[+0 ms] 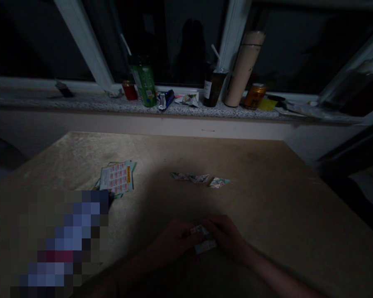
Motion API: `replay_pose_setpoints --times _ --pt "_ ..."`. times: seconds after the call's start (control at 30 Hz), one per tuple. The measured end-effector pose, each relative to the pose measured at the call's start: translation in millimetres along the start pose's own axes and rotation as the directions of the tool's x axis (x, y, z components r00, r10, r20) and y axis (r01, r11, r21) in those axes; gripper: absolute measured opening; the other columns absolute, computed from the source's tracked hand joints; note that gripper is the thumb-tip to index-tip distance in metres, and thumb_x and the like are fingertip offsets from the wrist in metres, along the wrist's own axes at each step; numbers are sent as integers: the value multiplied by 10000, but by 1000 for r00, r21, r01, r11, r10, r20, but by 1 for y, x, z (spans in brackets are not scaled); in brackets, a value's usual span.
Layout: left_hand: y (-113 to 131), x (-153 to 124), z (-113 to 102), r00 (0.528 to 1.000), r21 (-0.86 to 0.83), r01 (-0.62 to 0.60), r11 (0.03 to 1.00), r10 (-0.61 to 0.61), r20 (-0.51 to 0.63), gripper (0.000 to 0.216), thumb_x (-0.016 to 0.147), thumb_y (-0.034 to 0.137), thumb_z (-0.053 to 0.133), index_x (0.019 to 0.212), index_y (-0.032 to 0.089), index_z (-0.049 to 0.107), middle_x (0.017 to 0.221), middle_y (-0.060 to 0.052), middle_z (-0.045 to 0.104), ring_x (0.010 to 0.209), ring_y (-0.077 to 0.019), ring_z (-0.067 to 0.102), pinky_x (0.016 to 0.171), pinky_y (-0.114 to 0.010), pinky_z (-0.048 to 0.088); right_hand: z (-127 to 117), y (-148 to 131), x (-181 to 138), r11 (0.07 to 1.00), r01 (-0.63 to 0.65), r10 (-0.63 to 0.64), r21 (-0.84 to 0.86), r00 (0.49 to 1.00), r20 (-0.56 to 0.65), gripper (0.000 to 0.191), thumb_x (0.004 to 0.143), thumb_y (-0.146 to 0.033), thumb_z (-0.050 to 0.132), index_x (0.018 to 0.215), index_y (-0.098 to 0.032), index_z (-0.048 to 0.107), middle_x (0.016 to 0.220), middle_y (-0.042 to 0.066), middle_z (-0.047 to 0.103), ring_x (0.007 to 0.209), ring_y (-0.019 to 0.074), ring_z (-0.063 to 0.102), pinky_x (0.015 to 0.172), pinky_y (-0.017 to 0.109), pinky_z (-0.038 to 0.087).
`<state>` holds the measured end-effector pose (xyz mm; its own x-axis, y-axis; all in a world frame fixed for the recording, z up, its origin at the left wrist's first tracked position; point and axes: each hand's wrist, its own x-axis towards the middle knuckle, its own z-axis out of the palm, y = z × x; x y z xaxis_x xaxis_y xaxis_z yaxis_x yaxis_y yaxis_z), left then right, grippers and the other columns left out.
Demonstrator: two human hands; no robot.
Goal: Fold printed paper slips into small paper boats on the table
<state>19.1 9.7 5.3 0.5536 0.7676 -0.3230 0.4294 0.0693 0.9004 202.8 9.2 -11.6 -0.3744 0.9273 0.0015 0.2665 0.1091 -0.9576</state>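
Note:
Between my two hands, low in the middle of the view, is a small folded piece of printed paper [206,244]. My left hand [178,236] grips its left side, with the thumb lying across it. The fingers of my right hand [225,234] close on its upper right edge. Farther out on the table lie two small folded paper boats [199,178] side by side, with a folded paper piece [219,182] just to their right. A stack of printed paper sheets [115,178] rests on the left part of the table. Dim light hides finger detail.
The brown table [257,165] reaches to a wall below a granite windowsill [180,108]. Along the sill stand a green cup [146,82], a dark cup [213,89], a tall pink flask [244,70] and an orange can [255,96]. A blurred-out patch covers the lower left.

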Motion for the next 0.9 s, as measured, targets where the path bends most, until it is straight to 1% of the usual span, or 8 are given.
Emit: replay_pose_setpoints --times 0.13,0.27,0.4,0.5,0.6,0.7,0.77,0.9 --pt "1 1 1 997 -25 27 999 -29 -73 498 823 563 467 643 123 614 543 22 525 515 -111 461 470 -182 304 1 -1 1 999 -23 22 27 998 54 427 864 -517 455 648 -157 535 580 -20 473 543 108 433 496 209 331" --pt "-4 1 1 998 -56 0 998 -3 -57 485 831 563 471 690 124 623 570 20 552 529 -115 484 483 -182 329 3 0 0 1000 -24 24 1 995 96 445 907 -490 393 671 -153 564 594 -8 531 557 111 463 522 211 353" --pt "-6 -1 -1 991 -32 -84 996 80 -105 510 896 533 345 681 142 592 641 6 592 595 -127 510 557 -194 375 3 3 -1 999 -2 5 -38 995 100 446 917 -483 384 647 -158 528 579 -21 505 546 100 427 517 204 339" --pt "-4 -2 -1 992 -27 -86 996 83 -95 523 925 497 266 689 155 583 625 1 608 583 -135 534 574 -205 397 2 4 -1 999 15 -11 -44 996 93 460 915 -496 380 619 -162 492 562 -30 462 529 93 389 504 202 322" --pt "-1 -2 -1 990 -1 -71 997 70 -118 510 923 487 274 686 162 587 602 4 604 561 -134 526 566 -206 394 2 5 0 1000 9 -10 12 996 86 469 894 -522 411 609 -160 499 554 -33 435 523 92 375 494 203 313" --pt "0 -2 -1 978 9 -44 999 45 -203 500 910 500 299 687 163 594 620 0 602 580 -139 518 577 -209 397 1 5 0 997 7 -16 78 994 105 465 892 -524 417 652 -152 560 572 -26 450 533 95 383 504 203 326" --pt "1 -3 -1 971 -11 -30 999 26 -240 511 908 510 292 695 165 602 621 -5 609 586 -146 527 581 -213 406 0 4 0 998 9 -16 70 994 107 485 903 -522 393 651 -150 577 565 -25 446 523 93 372 497 202 324" --pt "0 -5 -1 963 -63 -23 998 5 -268 528 883 559 328 695 169 629 640 -13 638 625 -162 558 618 -223 425 -2 1 0 1000 5 -7 19 994 107 517 908 -536 369 625 -151 566 546 -29 435 503 87 350 478 198 317"
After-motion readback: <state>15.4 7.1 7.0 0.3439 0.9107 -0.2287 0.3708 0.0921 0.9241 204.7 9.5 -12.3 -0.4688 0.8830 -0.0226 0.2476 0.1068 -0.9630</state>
